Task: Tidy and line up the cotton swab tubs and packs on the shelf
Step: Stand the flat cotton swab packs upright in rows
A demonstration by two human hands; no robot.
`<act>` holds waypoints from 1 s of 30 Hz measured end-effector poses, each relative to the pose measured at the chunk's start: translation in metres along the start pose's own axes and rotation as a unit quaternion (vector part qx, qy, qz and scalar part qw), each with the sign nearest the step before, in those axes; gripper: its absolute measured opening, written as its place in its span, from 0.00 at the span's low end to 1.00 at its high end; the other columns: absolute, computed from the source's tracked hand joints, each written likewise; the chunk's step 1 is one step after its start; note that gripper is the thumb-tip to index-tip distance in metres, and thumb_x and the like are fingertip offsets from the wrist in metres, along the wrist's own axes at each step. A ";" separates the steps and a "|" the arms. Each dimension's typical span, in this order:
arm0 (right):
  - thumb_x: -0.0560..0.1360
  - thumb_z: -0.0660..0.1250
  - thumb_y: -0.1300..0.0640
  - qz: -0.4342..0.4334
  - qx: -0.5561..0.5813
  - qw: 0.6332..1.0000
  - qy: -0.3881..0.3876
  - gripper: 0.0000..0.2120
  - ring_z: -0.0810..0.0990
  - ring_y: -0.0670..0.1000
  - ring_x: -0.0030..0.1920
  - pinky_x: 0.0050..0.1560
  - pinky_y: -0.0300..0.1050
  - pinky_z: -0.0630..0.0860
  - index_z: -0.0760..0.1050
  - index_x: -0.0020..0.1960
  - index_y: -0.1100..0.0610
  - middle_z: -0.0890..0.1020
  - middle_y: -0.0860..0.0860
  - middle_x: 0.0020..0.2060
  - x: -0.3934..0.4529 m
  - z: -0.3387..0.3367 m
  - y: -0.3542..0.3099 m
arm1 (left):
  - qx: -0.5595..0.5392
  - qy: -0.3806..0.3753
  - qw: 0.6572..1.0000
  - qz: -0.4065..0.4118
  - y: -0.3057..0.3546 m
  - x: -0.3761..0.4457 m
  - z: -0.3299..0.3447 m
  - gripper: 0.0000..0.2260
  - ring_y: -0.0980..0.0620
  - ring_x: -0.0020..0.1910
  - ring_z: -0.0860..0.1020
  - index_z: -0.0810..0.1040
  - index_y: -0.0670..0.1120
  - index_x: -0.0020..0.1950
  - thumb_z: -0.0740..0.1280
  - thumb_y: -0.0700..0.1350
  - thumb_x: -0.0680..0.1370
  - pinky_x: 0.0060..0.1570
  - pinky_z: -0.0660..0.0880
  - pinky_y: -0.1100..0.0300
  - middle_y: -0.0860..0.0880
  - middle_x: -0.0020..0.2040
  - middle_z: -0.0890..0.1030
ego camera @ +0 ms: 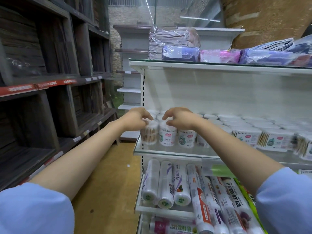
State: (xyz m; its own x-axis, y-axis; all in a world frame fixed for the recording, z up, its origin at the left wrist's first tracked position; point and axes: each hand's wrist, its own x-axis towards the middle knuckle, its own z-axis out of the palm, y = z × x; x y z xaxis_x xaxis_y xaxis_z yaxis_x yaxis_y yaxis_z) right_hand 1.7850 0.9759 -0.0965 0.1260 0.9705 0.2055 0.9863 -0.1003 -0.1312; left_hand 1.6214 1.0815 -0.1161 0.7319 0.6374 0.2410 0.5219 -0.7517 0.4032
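Round clear cotton swab tubs stand in rows at the left end of the glass shelf (170, 153). My left hand (135, 118) grips the lid of the leftmost front tub (149, 135), whose wooden sticks show through its wall. My right hand (181, 118) holds the top of the second front tub (167, 135) with curled fingers and thumb. A third labelled tub (187, 139) stands right beside it. Flat cotton swab packs (270, 141) lie along the shelf to the right, the far ones askew. More white lids (211, 117) fill the rows behind.
Cling film rolls (164, 183) lie on the shelf below. Bagged cloths and packs (182, 52) sit on the shelf above. Dark wooden shelving (50, 81) lines the left side of the aisle, with a yellow-brown floor (104, 174) between.
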 end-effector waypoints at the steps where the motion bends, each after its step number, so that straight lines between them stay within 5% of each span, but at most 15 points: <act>1: 0.78 0.62 0.55 -0.010 0.008 1.000 0.006 0.14 0.72 0.53 0.63 0.65 0.47 0.67 0.75 0.63 0.51 0.75 0.51 0.64 0.000 0.003 -0.003 | -0.032 0.016 0.999 -0.007 -0.002 -0.002 -0.002 0.18 0.50 0.59 0.73 0.77 0.46 0.60 0.58 0.33 0.75 0.56 0.72 0.59 0.46 0.62 0.74; 5: 0.77 0.63 0.53 -0.034 0.028 0.999 0.026 0.15 0.72 0.52 0.64 0.67 0.50 0.65 0.74 0.64 0.52 0.75 0.50 0.65 0.009 0.020 -0.011 | -0.065 0.058 0.996 -0.031 -0.011 -0.009 -0.007 0.18 0.49 0.60 0.73 0.74 0.41 0.61 0.54 0.29 0.75 0.53 0.68 0.62 0.44 0.60 0.76; 11: 0.76 0.63 0.45 -0.044 0.006 0.998 0.033 0.16 0.69 0.52 0.64 0.64 0.50 0.61 0.74 0.62 0.48 0.75 0.50 0.61 0.022 0.033 -0.022 | -0.045 0.034 0.997 -0.059 -0.026 -0.007 -0.009 0.15 0.46 0.59 0.74 0.71 0.41 0.58 0.55 0.31 0.75 0.58 0.73 0.53 0.43 0.59 0.76; 20: 0.76 0.63 0.42 -0.035 -0.002 0.999 0.036 0.13 0.72 0.51 0.56 0.61 0.49 0.64 0.76 0.51 0.50 0.75 0.49 0.53 0.027 0.034 -0.029 | 0.002 -0.074 0.995 -0.072 -0.027 0.006 0.001 0.29 0.45 0.72 0.63 0.58 0.48 0.74 0.57 0.29 0.75 0.65 0.67 0.52 0.42 0.74 0.63; 30: 0.76 0.64 0.46 -0.003 0.037 0.999 -0.024 0.15 0.69 0.53 0.63 0.65 0.49 0.64 0.73 0.62 0.48 0.74 0.50 0.61 0.023 0.020 -0.023 | -0.036 -0.078 0.994 -0.066 -0.033 0.015 0.001 0.29 0.50 0.73 0.63 0.64 0.46 0.71 0.53 0.25 0.73 0.70 0.63 0.55 0.46 0.73 0.65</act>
State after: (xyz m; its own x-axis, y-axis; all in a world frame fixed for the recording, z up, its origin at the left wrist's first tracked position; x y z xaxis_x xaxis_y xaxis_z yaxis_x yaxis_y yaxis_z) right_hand 1.7632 1.0045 -0.1084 0.1134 0.9804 0.1610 0.9763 -0.0799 -0.2011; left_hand 1.6151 1.1159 -0.1264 0.7218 0.6907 0.0442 0.5889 -0.6465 0.4850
